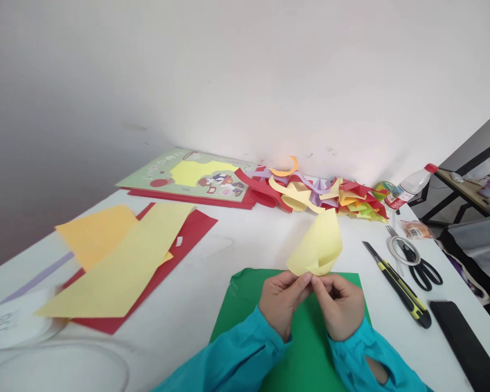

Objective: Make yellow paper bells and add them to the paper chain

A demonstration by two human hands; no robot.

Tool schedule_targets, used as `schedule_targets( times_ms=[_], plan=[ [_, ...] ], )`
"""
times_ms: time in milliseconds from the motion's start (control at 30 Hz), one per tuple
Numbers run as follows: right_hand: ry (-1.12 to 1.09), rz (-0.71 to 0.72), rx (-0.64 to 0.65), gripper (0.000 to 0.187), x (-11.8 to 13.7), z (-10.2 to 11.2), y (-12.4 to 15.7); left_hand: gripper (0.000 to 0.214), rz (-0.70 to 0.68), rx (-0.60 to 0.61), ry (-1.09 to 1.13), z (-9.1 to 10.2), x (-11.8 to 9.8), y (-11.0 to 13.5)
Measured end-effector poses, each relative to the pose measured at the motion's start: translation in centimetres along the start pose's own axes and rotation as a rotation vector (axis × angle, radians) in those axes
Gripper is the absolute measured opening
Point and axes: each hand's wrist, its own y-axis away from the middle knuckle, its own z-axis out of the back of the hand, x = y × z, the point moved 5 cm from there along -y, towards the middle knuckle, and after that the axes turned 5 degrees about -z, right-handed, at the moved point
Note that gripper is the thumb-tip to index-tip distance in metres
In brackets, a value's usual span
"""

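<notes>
Table (212,256), white, against pale wall (245,81); left hand (281,302), right hand (342,305) pinching yellow paper (316,245) above green sheet (243,296).

Held paper (316,245) pale yellow; sheet (239,299) green; sleeves (237,351) teal

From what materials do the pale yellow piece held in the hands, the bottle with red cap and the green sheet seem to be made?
Pale yellow piece: most likely matte paper; it is thin and curls without shine.
Bottle: probably smooth plastic, judging by its translucent body.
Green sheet: perhaps paper or thin plastic, fairly matte; its even colour leaves this open.
</notes>
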Motion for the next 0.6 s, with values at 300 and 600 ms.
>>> schedule_targets(
  times_ms=[300, 600],
  plan=[
    [0.231, 0.028, -0.103, 0.053, -0.5, 0.6, -0.8, 0.028, 0.074, -0.045, 0.071, 0.3, 0.2, -0.3],
    [0.192, -0.09, 0.071, 0.04, -1.4, -0.3, -1.4, 0.032, 0.118, -0.038, 0.126, -0.2, 0.1, -0.3]
  ],
)
